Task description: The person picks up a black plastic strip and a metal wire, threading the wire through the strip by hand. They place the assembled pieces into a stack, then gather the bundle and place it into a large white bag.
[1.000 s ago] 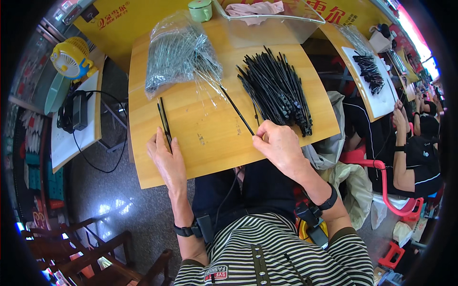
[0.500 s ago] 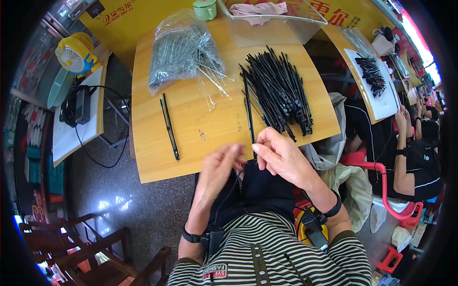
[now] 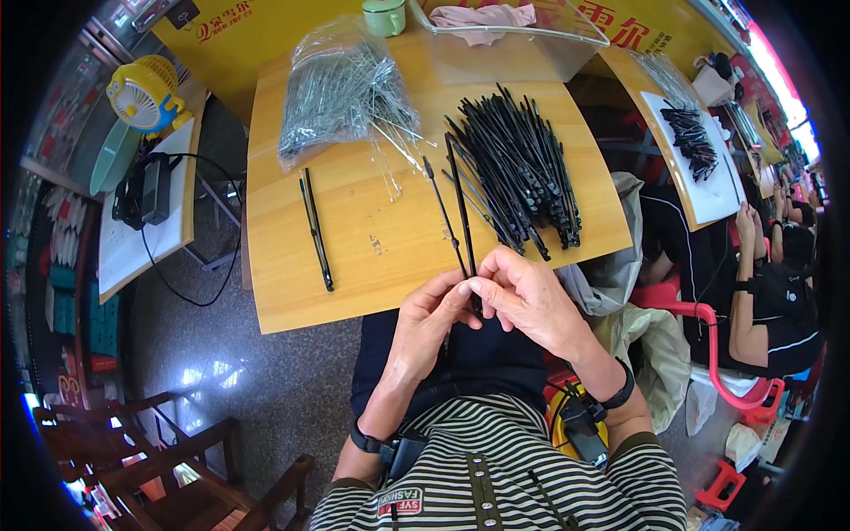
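Note:
Just past the table's near edge, my left hand and my right hand meet, thumbs and fingertips pinched together. Two slender black rods rise from between them and spread apart slightly at the top. The thinner rod, with a small bulge partway along, leans left and seems to be in my left fingers. The straighter rod stands by my right fingers. Their lower ends are mostly covered by my fingers. Beyond my right hand lies a large pile of black rods. Another black rod pair lies at the table's left.
A clear bag of thin metal wires rests at the table's far left, some wires spilling out. Behind are a green mug and a clear bin with pink cloth. A person in black works at the right.
My left hand has come right and up to meet my right hand. A second, thinner black rod now shows upright beside the first. The rods on the table stay put.

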A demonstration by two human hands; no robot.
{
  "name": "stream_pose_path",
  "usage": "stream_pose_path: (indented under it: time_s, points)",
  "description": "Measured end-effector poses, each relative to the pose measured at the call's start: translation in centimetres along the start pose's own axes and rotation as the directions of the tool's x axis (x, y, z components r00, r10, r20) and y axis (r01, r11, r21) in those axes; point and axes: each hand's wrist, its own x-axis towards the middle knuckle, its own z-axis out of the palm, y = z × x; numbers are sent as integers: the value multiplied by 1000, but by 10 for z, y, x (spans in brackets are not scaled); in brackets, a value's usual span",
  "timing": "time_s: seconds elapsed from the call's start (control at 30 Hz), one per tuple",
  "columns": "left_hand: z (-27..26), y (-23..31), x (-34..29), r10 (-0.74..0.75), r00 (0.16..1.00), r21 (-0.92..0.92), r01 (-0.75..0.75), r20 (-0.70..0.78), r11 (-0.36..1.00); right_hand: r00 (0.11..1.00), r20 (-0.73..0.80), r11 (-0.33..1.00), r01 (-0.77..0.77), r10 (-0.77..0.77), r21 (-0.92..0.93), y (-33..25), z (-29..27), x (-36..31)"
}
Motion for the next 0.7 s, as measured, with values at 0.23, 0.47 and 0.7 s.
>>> stream_pose_path:
  time_s: [0.23,0.47,0.7]
  points:
    - [-3,-1,-5,28,1000,-172,-26,10,985,1000,27,996,-9,6,88,-5,-1,5]
    - [-19,0,-2,3,1000,-348,-11,-22,937,996,90,994,-1,-9,108,-18,7,24]
    - [-39,7,8,73,993,-422,-107,-94,900,992,66,991,114,-110,-72,-21,13,60]
